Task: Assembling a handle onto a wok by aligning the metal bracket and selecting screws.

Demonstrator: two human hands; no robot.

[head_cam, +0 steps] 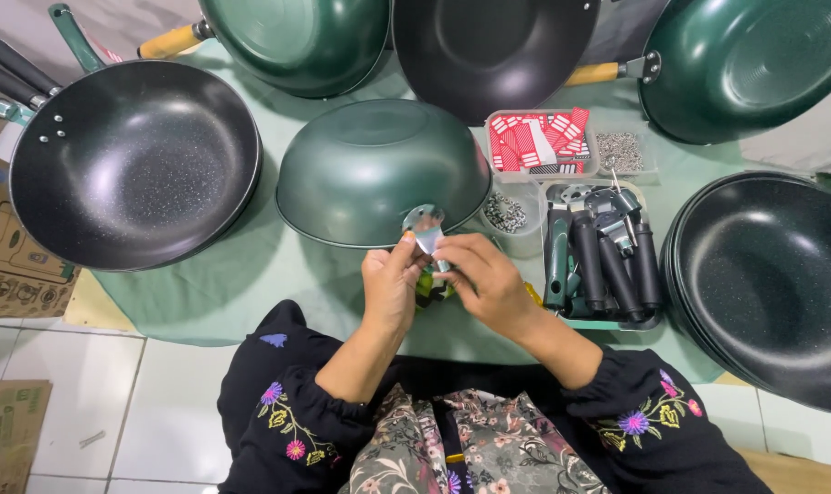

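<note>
My left hand point(390, 285) and my right hand point(485, 274) meet over the green cloth, both pinching a small shiny metal bracket point(425, 225) with a round plate at its top. The bracket is held just in front of an upturned green wok point(370, 160) without a handle. Something green and yellow shows between and below my hands; I cannot tell what it is. Just right of my right hand lies a tray of black and green pan handles point(598, 261).
A black wok with handles point(136, 160) sits at the left, and stacked black woks point(772, 274) at the right. More woks point(296, 37) line the back. Small bins hold red-and-white tags point(539, 142) and screws point(620, 151). Cardboard boxes point(8, 265) are on the tiled floor.
</note>
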